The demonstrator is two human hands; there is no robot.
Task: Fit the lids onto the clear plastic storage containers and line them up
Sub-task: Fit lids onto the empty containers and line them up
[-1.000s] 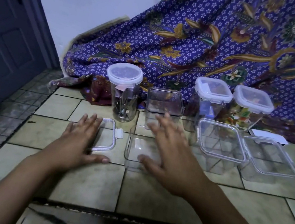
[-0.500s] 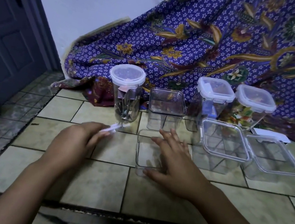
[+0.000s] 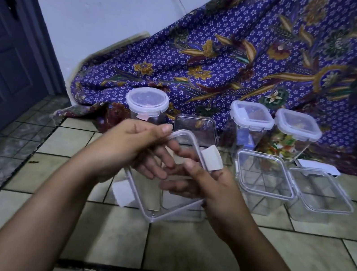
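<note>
Both hands hold a clear square lid [image 3: 155, 212] with white clip tabs, tilted in the air over a small open clear container [image 3: 181, 203] on the floor. My left hand [image 3: 132, 149] grips the lid's far left edge. My right hand [image 3: 207, 185] holds its right edge, thumb by a white tab [image 3: 211, 161]. Behind stand a round lidded jar [image 3: 146, 104], a square container with a dark lid [image 3: 195, 127], and two tall lidded containers [image 3: 249, 121] [image 3: 296, 131]. To the right sit two low clear containers with lids on top [image 3: 265, 176] [image 3: 321, 194].
The floor is pale tile [image 3: 178, 242] with dark tile on the left. A purple patterned cloth [image 3: 255, 65] hangs behind the containers. A dark door [image 3: 5, 47] is at the left. A white flat object [image 3: 318, 168] lies behind the right low container.
My left hand picked the lid up off the floor at the left and brought it over the open container. My right hand left the container and took the lid's right edge.
</note>
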